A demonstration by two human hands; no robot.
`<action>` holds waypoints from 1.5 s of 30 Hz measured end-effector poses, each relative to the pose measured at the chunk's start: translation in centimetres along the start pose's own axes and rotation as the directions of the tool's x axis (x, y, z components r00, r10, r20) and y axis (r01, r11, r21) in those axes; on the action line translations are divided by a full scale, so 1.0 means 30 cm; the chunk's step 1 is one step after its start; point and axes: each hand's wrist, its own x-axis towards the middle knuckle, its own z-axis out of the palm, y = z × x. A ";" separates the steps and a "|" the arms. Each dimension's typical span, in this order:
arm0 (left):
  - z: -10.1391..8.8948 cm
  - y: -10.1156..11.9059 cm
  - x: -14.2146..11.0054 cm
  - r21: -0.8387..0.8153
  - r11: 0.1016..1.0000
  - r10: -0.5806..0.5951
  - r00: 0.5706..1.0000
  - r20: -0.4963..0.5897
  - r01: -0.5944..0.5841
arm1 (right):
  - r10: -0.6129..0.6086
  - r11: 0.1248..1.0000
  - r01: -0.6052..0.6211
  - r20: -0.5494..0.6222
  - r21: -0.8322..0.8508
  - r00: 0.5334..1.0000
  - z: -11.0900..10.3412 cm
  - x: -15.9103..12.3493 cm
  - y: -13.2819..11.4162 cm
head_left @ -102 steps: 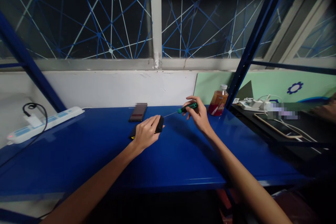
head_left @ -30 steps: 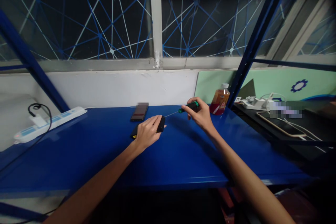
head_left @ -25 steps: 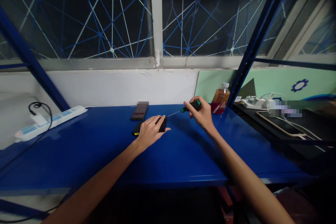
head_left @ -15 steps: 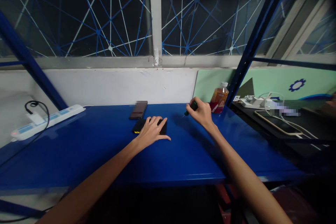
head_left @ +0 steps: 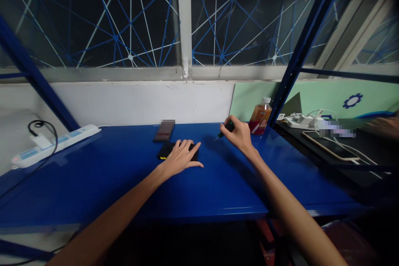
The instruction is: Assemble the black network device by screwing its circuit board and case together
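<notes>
A flat black device (head_left: 166, 149) with a yellow mark on its near edge lies on the blue table (head_left: 124, 183). My left hand (head_left: 179, 158) rests spread over the top of it, fingers flat and thumb stretched out to the side. To the right, my right hand (head_left: 238, 135) grips a screwdriver (head_left: 229, 126) with a dark green handle. Its thin shaft slants down to the left, its tip apart from the device. The palm and fingers hide much of the handle. What my left hand covers of the device cannot be seen.
A dark phone (head_left: 164, 131) lies behind the device. At the back right stands a bottle (head_left: 260, 117) of orange-red drink. A white power strip (head_left: 59, 145) with a cable is on the left. Another person's blurred hand (head_left: 385, 126) is at the far right, beside a charging phone (head_left: 330, 146).
My right hand has drawn the screwdriver tip away from the device's edge and angled it downward. The device now lies flatter, and my left hand has opened from gripping it to resting on top.
</notes>
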 end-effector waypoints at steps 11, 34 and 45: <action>-0.016 0.005 0.000 -0.213 0.974 -0.085 0.996 -0.014 0.080 | 0.087 0.919 -0.116 0.093 0.377 0.992 -0.002 -0.004 -0.025; -0.025 -0.005 0.014 -0.599 0.788 -0.336 0.914 -0.227 0.141 | 0.113 0.857 -0.135 0.074 0.497 0.991 0.003 -0.024 -0.060; -0.028 -0.002 0.012 -0.656 0.747 -0.345 0.905 -0.247 0.106 | 0.110 0.854 -0.133 0.074 0.503 0.991 0.009 -0.025 -0.058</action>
